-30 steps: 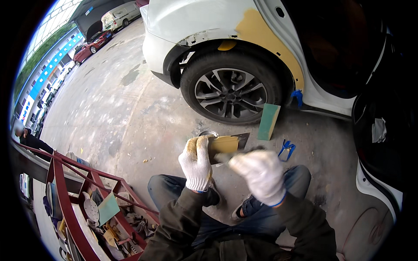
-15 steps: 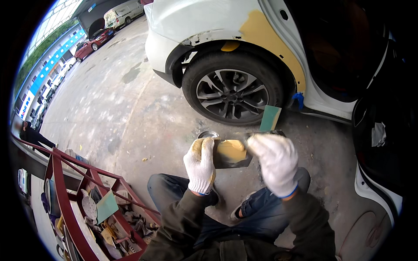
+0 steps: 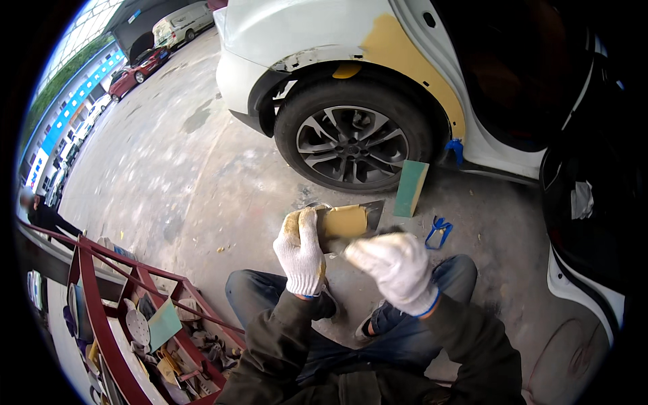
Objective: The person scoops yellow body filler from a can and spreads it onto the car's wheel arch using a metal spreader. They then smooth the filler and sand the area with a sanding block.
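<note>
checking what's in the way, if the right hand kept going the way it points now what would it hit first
The right hand points up-left toward the putty-covered board held in the left hand, so it would likely meet that board first. Depth is unclear and the hand is blurred, so this is a judgement.

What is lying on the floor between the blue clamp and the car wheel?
In the head view, a green sanding block stands leaning between the blue clamp and the car wheel; the rest is bare concrete floor.

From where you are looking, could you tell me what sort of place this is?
Most likely the open yard of a car body repair shop. A white car has yellow filler along its wheel arch, a green sanding block leans near the wheel, and a red cart holds sanding discs and tools.
</note>
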Motion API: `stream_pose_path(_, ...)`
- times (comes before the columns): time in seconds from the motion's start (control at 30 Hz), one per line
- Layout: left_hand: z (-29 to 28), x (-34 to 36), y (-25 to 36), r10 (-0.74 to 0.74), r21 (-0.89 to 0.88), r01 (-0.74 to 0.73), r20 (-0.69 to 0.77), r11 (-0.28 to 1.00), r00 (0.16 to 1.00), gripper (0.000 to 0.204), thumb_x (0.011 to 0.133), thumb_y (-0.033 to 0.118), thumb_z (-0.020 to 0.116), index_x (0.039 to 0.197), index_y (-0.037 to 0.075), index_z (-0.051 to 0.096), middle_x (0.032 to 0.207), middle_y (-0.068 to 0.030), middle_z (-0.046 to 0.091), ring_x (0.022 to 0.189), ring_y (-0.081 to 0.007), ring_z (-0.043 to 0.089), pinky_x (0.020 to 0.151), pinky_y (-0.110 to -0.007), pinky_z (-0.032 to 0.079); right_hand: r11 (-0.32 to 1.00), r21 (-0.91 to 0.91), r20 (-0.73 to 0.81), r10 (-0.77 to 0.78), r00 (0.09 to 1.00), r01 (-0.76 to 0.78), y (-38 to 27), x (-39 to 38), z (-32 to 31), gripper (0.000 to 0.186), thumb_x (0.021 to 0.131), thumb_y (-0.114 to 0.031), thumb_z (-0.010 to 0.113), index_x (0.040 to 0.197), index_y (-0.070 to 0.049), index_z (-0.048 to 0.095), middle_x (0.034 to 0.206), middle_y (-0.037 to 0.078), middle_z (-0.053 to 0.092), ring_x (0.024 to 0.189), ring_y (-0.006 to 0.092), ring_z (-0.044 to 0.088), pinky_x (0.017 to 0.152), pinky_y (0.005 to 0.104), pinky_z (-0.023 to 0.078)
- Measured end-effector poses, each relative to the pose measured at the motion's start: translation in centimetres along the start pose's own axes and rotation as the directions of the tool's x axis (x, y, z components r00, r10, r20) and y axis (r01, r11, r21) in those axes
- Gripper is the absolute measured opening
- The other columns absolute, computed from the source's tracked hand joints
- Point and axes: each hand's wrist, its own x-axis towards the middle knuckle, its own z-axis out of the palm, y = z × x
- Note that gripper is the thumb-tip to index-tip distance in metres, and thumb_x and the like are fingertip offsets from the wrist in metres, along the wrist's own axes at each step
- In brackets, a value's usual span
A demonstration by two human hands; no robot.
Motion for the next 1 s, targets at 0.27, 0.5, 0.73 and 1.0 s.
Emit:
stream_pose_path(0.27,-0.6,0.0,0.2,0.003,-0.002,-0.003,0.013,1.000,1.000,0.023,0.101,0.015,0.056,0.099,-0.006,0.065,0.089,-0.0045,0.066,0.082,-0.0096,0.058,0.074,-0.024,0.047,0.986,-0.150,-0.061,-0.078,0.995,0.068,0.0,-1.2,-1.3,0.034,0.082,-0.008,0.070,0.115,-0.017,0.073,0.106,-0.004,0.068,0.092,0.0140,0.063,0.077,0.0312,0.053)
stream_pose_path(0.5,-1.6,-1.8,2.0,0.051,-0.101,-0.015,0.356,0.995,0.933,0.019,0.095,0.011,0.059,0.095,-0.006,0.069,0.080,-0.0093,0.067,0.072,-0.0126,0.057,0.069,-0.027,0.047,0.524,0.731,0.249,0.391,0.886,-0.437,-1.6,3.4,-8.6,0.026,0.093,-0.001,0.065,0.119,0.002,0.068,0.116,0.014,0.070,0.106,0.0195,0.067,0.092,0.0302,0.054)
stream_pose_path(0.73,-3.6,-0.8,3.9,0.078,-0.103,-0.059,0.188,0.993,0.979,0.020,0.096,0.012,0.058,0.094,-0.006,0.067,0.072,-0.0064,0.064,0.069,-0.0091,0.053,0.065,-0.026,0.046,0.938,0.268,0.255,0.152,0.955,-0.221,0.1,3.2,-8.5,0.023,0.088,0.003,0.064,0.110,0.000,0.071,0.106,0.011,0.071,0.102,0.0186,0.066,0.087,0.0287,0.053)
stream_pose_path(1.0,-5.1,1.2,2.9,0.055,-0.233,-0.068,-0.059,0.970,0.997,0.024,0.101,0.015,0.056,0.099,-0.007,0.066,0.086,-0.0083,0.068,0.078,-0.0117,0.058,0.073,-0.025,0.047,0.269,0.727,0.246,0.758,0.604,-0.632,-1.9,7.1,-0.8,0.021,0.096,-0.013,0.066,0.079,-0.001,0.060,0.074,-0.006,0.053,0.071,0.0015,0.044,0.061,0.0208,0.040)
